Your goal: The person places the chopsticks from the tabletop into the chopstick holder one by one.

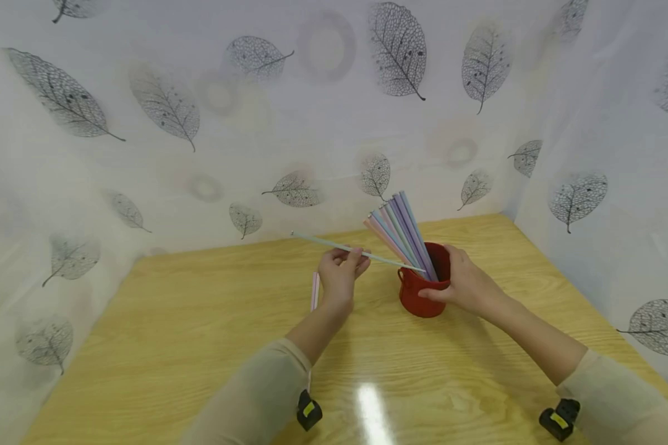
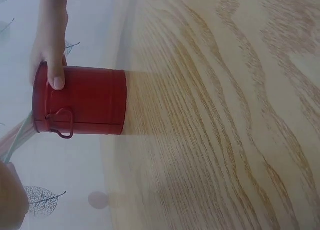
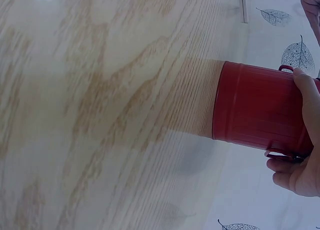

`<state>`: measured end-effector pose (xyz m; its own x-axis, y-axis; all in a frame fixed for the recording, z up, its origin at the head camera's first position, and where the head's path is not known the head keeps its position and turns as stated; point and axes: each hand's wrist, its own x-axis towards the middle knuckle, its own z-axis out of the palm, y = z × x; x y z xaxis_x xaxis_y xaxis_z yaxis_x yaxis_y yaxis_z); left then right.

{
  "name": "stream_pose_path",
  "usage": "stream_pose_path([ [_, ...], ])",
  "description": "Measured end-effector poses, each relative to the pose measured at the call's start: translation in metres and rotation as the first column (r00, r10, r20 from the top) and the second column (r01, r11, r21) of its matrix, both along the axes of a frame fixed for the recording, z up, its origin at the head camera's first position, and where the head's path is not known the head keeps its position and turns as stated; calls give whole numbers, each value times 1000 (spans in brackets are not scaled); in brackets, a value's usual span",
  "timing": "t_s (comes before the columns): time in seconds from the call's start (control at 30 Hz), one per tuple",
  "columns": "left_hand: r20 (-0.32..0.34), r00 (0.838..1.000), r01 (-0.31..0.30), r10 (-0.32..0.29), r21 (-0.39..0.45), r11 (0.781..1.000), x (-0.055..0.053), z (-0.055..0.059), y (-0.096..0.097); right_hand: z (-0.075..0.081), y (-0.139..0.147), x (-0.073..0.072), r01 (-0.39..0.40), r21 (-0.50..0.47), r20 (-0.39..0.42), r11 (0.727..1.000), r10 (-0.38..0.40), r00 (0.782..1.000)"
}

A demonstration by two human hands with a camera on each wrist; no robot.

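Observation:
My left hand (image 1: pixel 338 277) pinches a thin pale green straw-like stick (image 1: pixel 320 240) between thumb and fingers. The stick slants down to the right, its lower end at the mouth of a red metal bucket (image 1: pixel 417 304). My right hand (image 1: pixel 470 284) grips this bucket by its right side near the rim, the thumb across the front. Several pastel sticks (image 1: pixel 409 228) in pink, green, blue and purple lean to the left inside it. In the left wrist view the bucket (image 2: pixel 90 99) stands on the table, a small loop handle on its side.
A pink striped stick (image 1: pixel 314 290) lies on the wooden table (image 1: pixel 211 334), partly hidden behind my left forearm. Behind and beside the table hangs a pale curtain (image 1: pixel 334 123) printed with leaves. Black wrist devices (image 1: pixel 309 410) sit by both sleeves.

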<state>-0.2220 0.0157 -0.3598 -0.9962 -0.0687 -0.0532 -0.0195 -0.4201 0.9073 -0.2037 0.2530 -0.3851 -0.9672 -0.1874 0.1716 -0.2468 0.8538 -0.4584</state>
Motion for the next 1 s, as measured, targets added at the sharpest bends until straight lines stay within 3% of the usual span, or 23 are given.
stream_pose_path([
  [0.3, -116, 993, -31, 21, -90, 995, -6, -8, 14, 1, 0, 0, 16, -7, 23, 1000, -16, 1000],
  [0.53, -231, 969, 43, -90, -201, 979, -6, -11, 21, 0, 0, 0, 9, -24, 18, 1000, -8, 1000],
  [0.67, -248, 957, 72, -150, -299, 952, -5, -12, 25, 1, -1, 0, 4, -23, 10, 1000, -3, 1000],
  [0.9, -214, 949, 116, -229, -440, 890, -8, -16, 29, 0, -1, 0, 4, -17, 17, 1000, -3, 1000],
  [1.0, -230, 944, 88, -236, -515, 853, -10, -15, 29, 1, -1, 1, 11, -1, 20, 1000, -11, 1000],
])
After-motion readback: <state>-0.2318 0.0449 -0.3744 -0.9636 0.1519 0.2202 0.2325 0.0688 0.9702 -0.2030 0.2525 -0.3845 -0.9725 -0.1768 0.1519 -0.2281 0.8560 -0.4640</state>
